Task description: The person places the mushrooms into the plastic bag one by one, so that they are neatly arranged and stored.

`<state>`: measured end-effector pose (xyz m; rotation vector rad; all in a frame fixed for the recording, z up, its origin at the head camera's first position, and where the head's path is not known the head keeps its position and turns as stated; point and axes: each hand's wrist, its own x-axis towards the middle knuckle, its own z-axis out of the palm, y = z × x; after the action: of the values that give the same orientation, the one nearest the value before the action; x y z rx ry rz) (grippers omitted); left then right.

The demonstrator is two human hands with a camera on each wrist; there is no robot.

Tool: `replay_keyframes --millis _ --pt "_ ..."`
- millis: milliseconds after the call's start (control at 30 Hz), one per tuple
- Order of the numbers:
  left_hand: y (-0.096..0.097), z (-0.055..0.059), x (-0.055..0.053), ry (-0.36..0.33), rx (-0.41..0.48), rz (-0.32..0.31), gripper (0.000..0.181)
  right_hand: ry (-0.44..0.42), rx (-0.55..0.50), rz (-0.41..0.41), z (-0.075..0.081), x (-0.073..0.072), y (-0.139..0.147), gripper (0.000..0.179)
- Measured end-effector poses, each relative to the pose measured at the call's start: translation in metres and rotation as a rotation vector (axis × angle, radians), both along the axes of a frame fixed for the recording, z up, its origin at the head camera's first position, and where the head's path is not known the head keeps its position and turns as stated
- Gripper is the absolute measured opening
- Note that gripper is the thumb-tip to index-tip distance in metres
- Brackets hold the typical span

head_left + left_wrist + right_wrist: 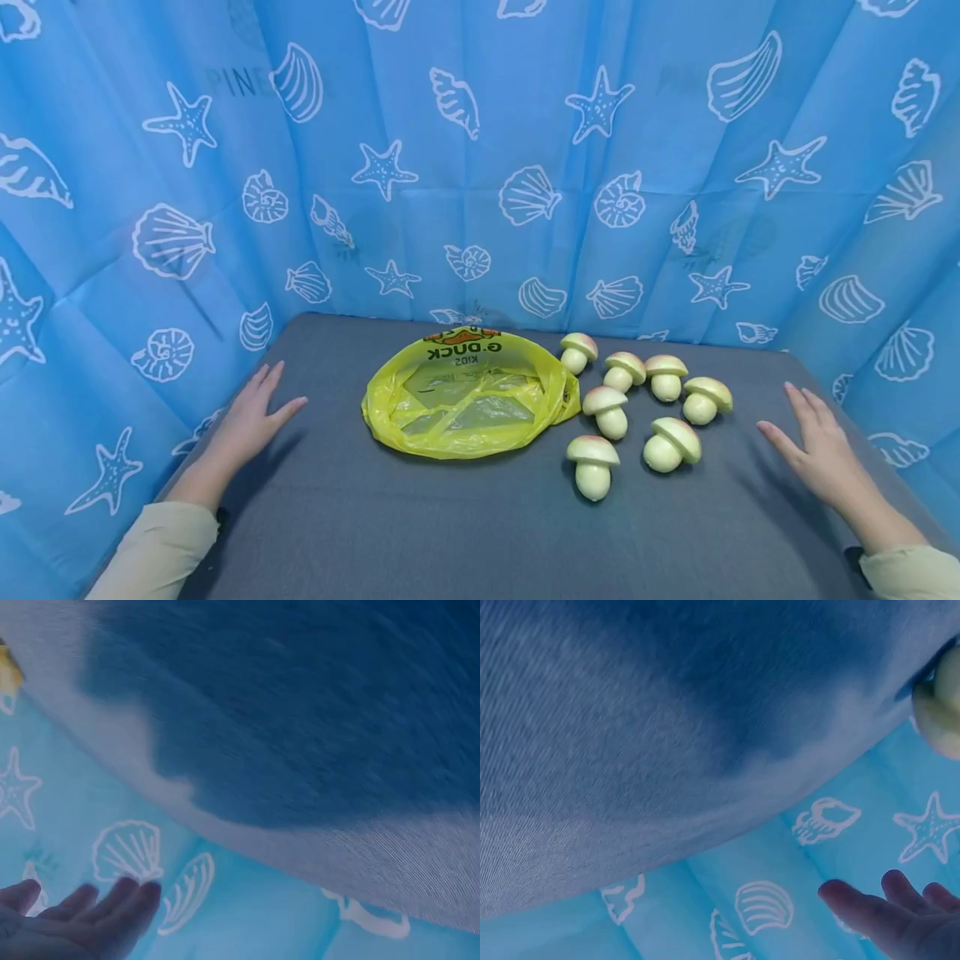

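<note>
A yellow plastic bag [390,417] lies with its mouth spread wide near the middle of the table, dark lettering on its far side. Several pale toy mushrooms [592,479] with pink-tinged caps are grouped just right of it, the nearest back one close to the bag's edge. My left hand [243,425] hovers at the table's left side, fingers extended, touching nothing. On the far right, my right hand [825,458] is likewise spread and holds nothing. Part of one mushroom [937,712] shows in the right wrist view, and a yellow bit of the bag [9,675] in the left wrist view.
A grey cloth-covered table [450,533] spans the work area. Blue curtains [465,225] printed with white shells and starfish hang behind the table and along both sides, close to each hand.
</note>
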<state>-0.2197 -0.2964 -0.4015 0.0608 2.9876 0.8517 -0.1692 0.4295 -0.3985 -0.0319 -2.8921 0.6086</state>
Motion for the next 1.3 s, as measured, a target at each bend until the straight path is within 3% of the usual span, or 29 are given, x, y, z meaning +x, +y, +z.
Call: replay_keyframes --millis 133,367,467,733,1000,1300 --pt "0.005 0.004 -0.002 -0.075 0.12 -0.023 0.086 0.007 -0.034 0.007 0.001 0.002 -0.007 0.077" --pt "0.012 0.006 -0.006 -0.294 0.502 -0.005 0.077 0.009 -0.093 0.054 0.006 0.006 -0.021 0.072" --pt "0.018 0.005 -0.008 -0.349 0.596 0.009 0.074 -0.015 -0.162 0.1 0.01 0.008 -0.026 0.068" --pt "0.034 0.002 -0.014 -0.425 0.712 0.049 0.071 -0.213 -0.337 0.16 0.012 0.008 -0.039 0.07" --pt "0.051 0.0 -0.019 -0.454 0.781 0.092 0.068 -0.39 -0.52 0.179 0.01 0.004 -0.05 0.073" --pt "0.066 -0.004 -0.025 -0.481 0.853 0.128 0.066 -0.46 -0.585 0.174 0.007 0.002 -0.065 0.073"
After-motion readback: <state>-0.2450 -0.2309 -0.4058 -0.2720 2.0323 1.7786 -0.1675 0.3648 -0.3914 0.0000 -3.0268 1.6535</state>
